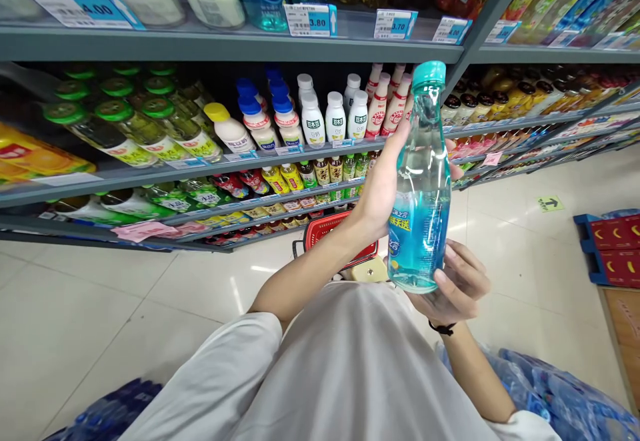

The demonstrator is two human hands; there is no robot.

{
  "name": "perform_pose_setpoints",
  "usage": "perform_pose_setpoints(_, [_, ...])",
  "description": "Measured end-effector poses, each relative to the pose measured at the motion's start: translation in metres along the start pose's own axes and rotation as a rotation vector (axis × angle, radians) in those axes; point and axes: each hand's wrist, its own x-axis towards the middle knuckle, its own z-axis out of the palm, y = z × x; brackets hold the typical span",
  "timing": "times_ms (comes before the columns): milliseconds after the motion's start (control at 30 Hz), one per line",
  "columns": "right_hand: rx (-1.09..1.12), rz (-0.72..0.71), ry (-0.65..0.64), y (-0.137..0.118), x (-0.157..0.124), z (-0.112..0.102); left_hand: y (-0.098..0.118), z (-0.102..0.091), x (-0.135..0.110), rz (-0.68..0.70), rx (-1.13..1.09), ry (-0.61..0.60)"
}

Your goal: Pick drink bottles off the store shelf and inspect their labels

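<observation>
A blue drink bottle with a teal cap and a blue label stands nearly upright in front of me, cap end up. My left hand is wrapped round its upper body from the left and behind, and fingertips show past its right side. Lower down, my right hand, with a dark band at the wrist, grips the bottle near its base with bent fingers. Part of the left palm and fingers is hidden behind the bottle.
Shelves of bottled drinks run across the front, with price tags on their edges. A red shopping basket is below my hands. Red cartons stand at the right. Plastic-wrapped bottle packs lie on the floor at both sides.
</observation>
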Motion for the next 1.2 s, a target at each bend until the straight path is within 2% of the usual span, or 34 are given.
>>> perform_pose_setpoints(167, [0.005,-0.018,0.057,-0.002,-0.003,0.000,-0.007,0.002,-0.001,-0.009,-0.002,0.037])
perform_pose_setpoints(400, [-0.008,0.005,0.030,-0.006,-0.009,-0.004,-0.011,-0.001,0.002,-0.077,-0.053,0.065])
perform_pose_setpoints(667, [-0.098,0.013,-0.023,-0.005,-0.013,-0.012,-0.014,0.003,0.003,-0.075,-0.020,-0.001])
perform_pose_setpoints(900, [-0.104,-0.019,-0.031,-0.008,-0.009,-0.014,-0.013,0.007,0.002,-0.100,-0.001,0.048])
perform_pose_setpoints(1033, [-0.093,0.003,-0.049,-0.012,-0.010,-0.017,-0.013,0.012,0.001,-0.130,0.017,0.117])
perform_pose_setpoints(1200, [-0.047,0.072,-0.059,-0.016,-0.013,-0.020,-0.014,0.014,0.001,-0.133,-0.016,0.114])
